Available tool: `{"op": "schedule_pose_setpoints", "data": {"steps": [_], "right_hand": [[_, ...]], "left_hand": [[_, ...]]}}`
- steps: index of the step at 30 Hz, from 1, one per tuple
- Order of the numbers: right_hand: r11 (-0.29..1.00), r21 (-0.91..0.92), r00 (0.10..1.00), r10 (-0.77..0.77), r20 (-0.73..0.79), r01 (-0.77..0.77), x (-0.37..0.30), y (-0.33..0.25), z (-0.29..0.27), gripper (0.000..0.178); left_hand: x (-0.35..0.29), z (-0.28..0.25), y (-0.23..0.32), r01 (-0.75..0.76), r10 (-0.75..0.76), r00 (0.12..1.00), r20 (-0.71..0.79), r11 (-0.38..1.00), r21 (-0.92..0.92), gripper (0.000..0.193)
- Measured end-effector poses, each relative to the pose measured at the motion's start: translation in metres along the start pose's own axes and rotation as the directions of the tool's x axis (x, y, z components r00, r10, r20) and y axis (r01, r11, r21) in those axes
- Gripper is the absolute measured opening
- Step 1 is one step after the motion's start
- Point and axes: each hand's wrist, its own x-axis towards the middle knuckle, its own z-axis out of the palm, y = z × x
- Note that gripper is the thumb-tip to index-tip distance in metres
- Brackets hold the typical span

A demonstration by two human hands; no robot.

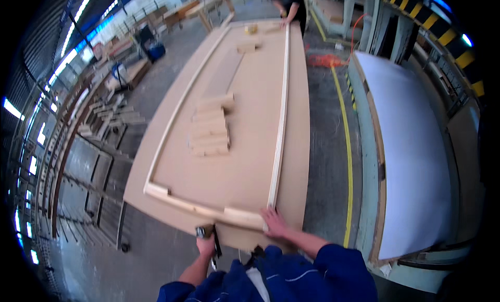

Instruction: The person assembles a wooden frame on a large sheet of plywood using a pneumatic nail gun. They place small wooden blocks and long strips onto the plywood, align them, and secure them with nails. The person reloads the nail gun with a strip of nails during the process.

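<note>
A pneumatic nail gun [209, 235] with a dark head is gripped in my left hand [205, 247], just off the near edge of a large brown board [242, 169]. On the board lies a frame of pale wooden strips, with a near rail [195, 210], a left rail [179, 106] and a right rail [282, 114]. My right hand [274, 223] lies with fingers spread on the near right corner, where the rails meet. Beside it, a short wooden block [244, 217] sits along the near rail. Another short block [157, 189] lies at the near left corner.
Several short wooden pieces [211, 130] lie in the frame's middle. At the far end a co-worker [289, 5] has a hand on the frame. A white sheet stack [403, 145] stands right, past a yellow floor line [345, 145]. Metal racks [88, 192] stand left.
</note>
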Motion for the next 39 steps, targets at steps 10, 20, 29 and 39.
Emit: {"op": "schedule_pose_setpoints", "data": {"steps": [10,20,29,39], "right_hand": [[0.989,0.15,0.985,0.024,-0.172,0.002,-0.009,-0.001,-0.006,0.099],[0.978,0.204,0.981,-0.005,-0.195,0.046,-0.002,0.007,-0.012,0.092],[0.948,0.316,0.971,0.046,-0.234,0.031,-0.005,0.002,-0.012,0.092],[0.962,0.273,0.969,0.048,-0.242,0.021,-0.005,0.003,-0.013,0.089]], "left_hand": [[-0.041,-0.008,0.03,0.062,-0.068,0.994,0.09,0.996,0.064,0.038],[-0.115,0.036,0.154,-0.266,0.227,0.857,0.463,0.964,0.021,0.031],[-0.116,0.07,0.163,-0.344,0.284,0.826,0.487,0.938,0.035,0.03],[-0.128,0.079,0.16,-0.338,0.317,0.863,0.394,0.941,-0.017,0.03]]}}
